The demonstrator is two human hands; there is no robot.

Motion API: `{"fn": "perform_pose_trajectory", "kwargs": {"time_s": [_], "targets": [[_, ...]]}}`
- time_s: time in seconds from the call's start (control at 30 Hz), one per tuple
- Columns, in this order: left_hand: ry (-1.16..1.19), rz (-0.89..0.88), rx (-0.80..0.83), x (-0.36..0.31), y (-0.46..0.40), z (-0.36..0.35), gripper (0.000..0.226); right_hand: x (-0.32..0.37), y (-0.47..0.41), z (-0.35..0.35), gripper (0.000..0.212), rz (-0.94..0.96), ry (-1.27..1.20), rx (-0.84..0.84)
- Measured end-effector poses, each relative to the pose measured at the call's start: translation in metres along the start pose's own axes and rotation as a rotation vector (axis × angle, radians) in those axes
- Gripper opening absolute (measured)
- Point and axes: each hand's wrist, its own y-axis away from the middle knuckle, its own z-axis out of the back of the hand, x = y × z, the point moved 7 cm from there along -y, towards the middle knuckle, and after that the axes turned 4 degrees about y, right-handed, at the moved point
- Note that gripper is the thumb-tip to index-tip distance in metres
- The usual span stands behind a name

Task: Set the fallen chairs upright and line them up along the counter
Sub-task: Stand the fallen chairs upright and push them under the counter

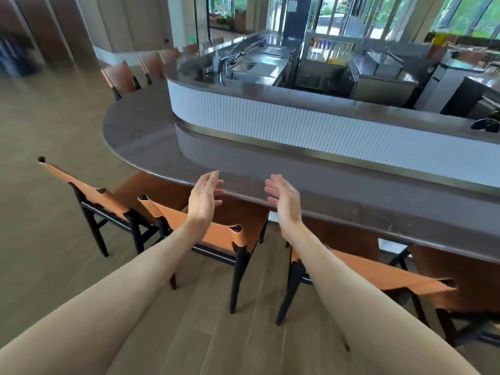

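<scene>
Your fingers are straight and loosely spread on both hands, palms facing each other, holding nothing: the left hand (204,196) and right hand (282,197) hover above the curved edge of the bar counter (162,147), touching no chair. That reads as a release or a check, since three tan-backed chairs stand upright below you: one at the left (86,190), one under your left forearm (216,234), one at the right (384,274), all tucked near the counter. Farther chairs (121,77) follow the curve. The floor (48,226) is pale wood plank; sinks and steel fittings sit behind the bar, with windows beyond.
</scene>
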Motion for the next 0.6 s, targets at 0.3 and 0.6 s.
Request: {"fn": "perform_pose_trajectory", "kwargs": {"time_s": [0.3,0.6], "targets": [[0.015,0.055,-0.085,0.015,-0.042,0.106,0.042,-0.033,-0.015,-0.132,0.042,-0.057,0.057,0.07],[0.021,0.169,-0.149,0.038,-0.163,0.208,0.029,-0.082,-0.107,-0.235,0.04,-0.197,-0.008,0.007]]}}
